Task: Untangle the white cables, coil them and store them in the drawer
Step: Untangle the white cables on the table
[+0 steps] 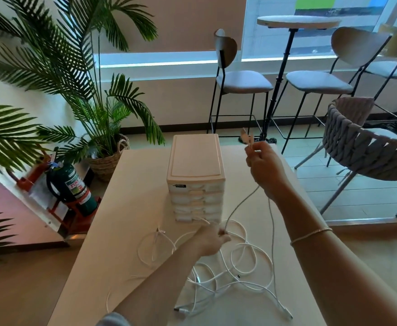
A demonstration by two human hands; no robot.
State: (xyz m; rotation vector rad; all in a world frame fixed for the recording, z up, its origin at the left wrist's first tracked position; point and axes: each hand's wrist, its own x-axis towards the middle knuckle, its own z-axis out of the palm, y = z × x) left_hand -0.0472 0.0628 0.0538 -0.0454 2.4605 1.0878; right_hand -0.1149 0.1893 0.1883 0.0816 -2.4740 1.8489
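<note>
Five shut drawers (196,203), white cables (242,257) outside, both hands gripping.

The left hand (210,241) is covering the stretch of white cables (242,262) it is pinching, and its fingers (224,234) are blurring into the strands, so which cable they are gripping cannot be told. The right hand (264,164) is hiding the cable end it is holding up; the raised plug (247,135) is smeared by motion. Both forearms are running out of the bottom edge. The drawer unit (196,177) is blocking the surface (127,208) behind it, and its small black label is too tiny to read.
</note>
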